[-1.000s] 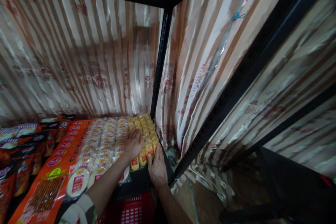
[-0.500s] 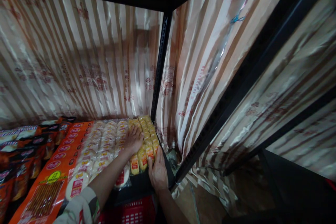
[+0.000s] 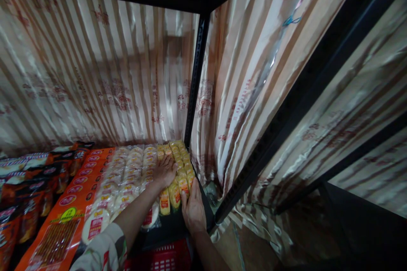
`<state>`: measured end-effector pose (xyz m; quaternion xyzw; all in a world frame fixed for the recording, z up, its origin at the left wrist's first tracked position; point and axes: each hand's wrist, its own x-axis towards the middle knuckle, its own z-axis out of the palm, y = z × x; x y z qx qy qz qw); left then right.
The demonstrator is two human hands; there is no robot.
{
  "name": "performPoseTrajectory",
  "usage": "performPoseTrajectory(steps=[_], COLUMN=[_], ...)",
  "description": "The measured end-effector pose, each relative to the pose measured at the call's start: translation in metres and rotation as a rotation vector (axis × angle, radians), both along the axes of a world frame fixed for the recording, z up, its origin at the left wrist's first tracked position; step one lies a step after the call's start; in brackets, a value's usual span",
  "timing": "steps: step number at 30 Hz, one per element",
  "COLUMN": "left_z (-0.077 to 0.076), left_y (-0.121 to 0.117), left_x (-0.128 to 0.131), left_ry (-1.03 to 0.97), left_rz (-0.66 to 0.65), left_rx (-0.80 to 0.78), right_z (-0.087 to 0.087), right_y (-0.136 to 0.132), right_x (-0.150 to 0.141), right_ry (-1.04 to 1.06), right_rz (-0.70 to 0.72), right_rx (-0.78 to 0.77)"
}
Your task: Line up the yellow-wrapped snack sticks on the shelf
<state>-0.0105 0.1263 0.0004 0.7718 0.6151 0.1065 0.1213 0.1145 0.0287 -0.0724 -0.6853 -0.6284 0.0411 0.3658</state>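
Observation:
My left hand (image 3: 165,170) lies flat with spread fingers on top of the rows of small yellow wrapped snack packs (image 3: 174,194). At the right side of the same packs is my right hand (image 3: 194,209), its fingers stretched along the outermost row and its thumb toward the front. Neither hand is closed round a pack. Left of the yellow packs stand rows of round white crackers in clear wrappers (image 3: 132,173), partly covered by my left forearm. The far ends of the yellow rows reach the back of the black shelf (image 3: 171,230).
A large orange packet with brown sticks (image 3: 57,237) lies to the left, beside several orange-black snack bags (image 3: 32,203). A red plastic basket (image 3: 163,260) sits below the shelf's front edge. Black metal posts (image 3: 196,76) and striped sheeting (image 3: 127,59) bound the corner.
The view has shifted slightly, so everything sits a little further right. My left hand has slid slightly over the yellow packs; my right hand stays at their side.

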Motion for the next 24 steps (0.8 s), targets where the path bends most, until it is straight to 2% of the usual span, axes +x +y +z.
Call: performPoseTrajectory(steps=[4,12,20,24], left_z=[0.002,0.008,-0.001,-0.003], left_y=[0.005,0.031,0.035,0.037], left_x=[-0.002,-0.008,-0.013,-0.014], left_ry=[-0.033,-0.027,0.005,-0.004], left_rz=[0.025,0.069,0.001,0.018], left_rx=[0.026,0.016,0.062,0.069], right_z=[-0.002,-0.003,-0.011,-0.005], right_y=[0.000,0.001,0.002,0.002], right_x=[0.001,0.002,0.003,0.005], right_ry=[-0.013,-0.035,-0.054,-0.049], right_rz=[0.003,-0.008,0.010,0.005], right_rx=[-0.010,0.049,0.062,0.097])
